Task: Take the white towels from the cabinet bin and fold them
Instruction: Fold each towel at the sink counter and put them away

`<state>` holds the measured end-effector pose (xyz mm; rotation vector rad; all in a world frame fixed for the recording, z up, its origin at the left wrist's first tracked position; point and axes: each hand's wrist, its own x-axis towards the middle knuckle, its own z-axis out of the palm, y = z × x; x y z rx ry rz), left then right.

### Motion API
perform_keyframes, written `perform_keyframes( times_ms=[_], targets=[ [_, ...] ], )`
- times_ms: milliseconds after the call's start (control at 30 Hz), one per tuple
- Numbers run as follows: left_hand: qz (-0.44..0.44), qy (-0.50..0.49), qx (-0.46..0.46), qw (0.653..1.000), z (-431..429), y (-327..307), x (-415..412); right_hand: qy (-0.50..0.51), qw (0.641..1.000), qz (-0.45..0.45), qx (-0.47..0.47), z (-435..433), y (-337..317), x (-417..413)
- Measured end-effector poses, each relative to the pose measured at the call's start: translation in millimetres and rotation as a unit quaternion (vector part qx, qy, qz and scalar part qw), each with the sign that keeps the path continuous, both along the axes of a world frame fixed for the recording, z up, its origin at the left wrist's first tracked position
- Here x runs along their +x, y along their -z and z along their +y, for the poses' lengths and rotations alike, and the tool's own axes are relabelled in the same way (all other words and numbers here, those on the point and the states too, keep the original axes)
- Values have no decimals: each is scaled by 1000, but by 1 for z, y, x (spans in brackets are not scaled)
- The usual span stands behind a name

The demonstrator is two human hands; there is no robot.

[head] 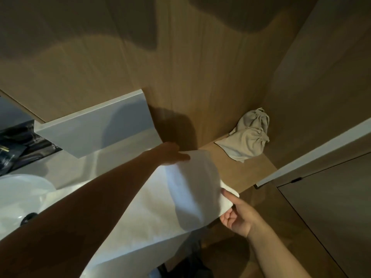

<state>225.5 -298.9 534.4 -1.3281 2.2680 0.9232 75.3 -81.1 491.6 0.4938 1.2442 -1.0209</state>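
— So, starting left of the white towel point(186, 189): what do you have there?

— Your white basin point(22, 189) sits far left of it, with one dark round fitting at its near rim; whether anything lies inside it I cannot tell. Behind the towel's left end, one pale panel point(96, 125) juts from the wooden wall.

— And your hands?

— Your left hand point(170, 153) pinches the towel's far edge. One towel only, spread on the white counter point(128, 233), its right end overhanging. Your right hand point(239, 215) grips the towel's near right corner between thumb and fingers.

— Right of the towel?

— Two beige drawstring bags point(249, 141), tied shut, contents hidden, stacked in the corner of the wooden shelf point(245, 169).
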Motion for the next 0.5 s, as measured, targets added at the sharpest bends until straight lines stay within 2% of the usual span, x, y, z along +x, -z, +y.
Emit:
perform_keyframes(
  times_ms=[167,300,400,500],
  targets=[
    [52,-12,4,999,-4,-15,4,55,990,-24,-127,-6,-15,9],
    [185,-32,-3,982,0,-24,9,110,981,-25,-156,-8,-21,14],
    [250,-59,-23,966,5,-28,17,128,975,-30,-177,-7,-23,19],
    [280,-66,-76,955,4,-32,27,108,976,50,-184,-13,-28,28]
  ],
)
